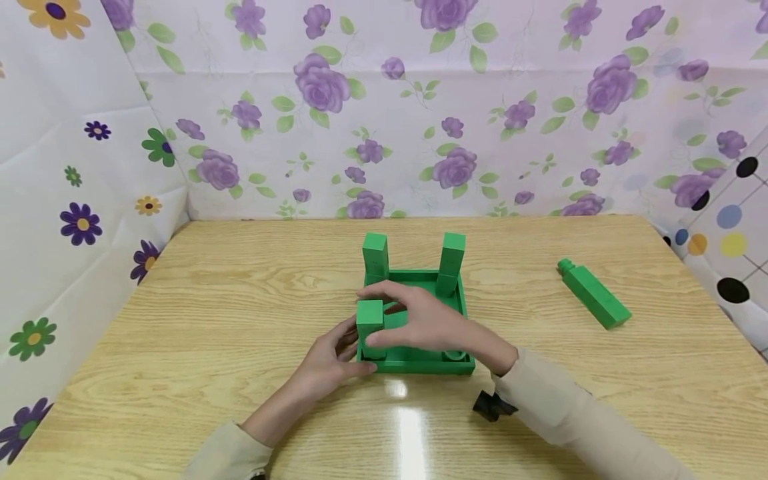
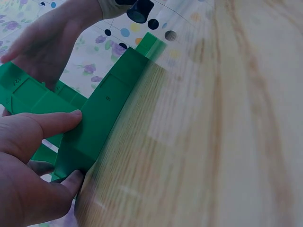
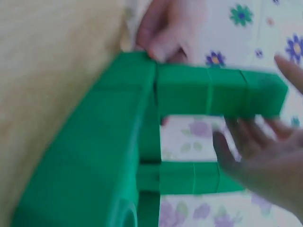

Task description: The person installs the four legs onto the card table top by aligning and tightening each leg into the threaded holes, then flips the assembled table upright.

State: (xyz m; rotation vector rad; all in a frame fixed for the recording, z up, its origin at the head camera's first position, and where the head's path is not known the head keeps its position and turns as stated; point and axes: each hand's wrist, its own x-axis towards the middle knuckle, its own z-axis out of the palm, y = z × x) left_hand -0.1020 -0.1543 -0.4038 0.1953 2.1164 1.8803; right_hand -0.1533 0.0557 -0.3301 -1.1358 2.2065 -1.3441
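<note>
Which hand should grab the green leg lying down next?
Probably the right hand: the lying green leg is on its side, and it seems only loosely around the near-left standing leg. The left hand is farther away, gripping the green tray.

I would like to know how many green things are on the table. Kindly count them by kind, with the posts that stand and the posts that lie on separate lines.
Tray: 1
Standing posts: 3
Lying post: 1
Total: 5
</note>
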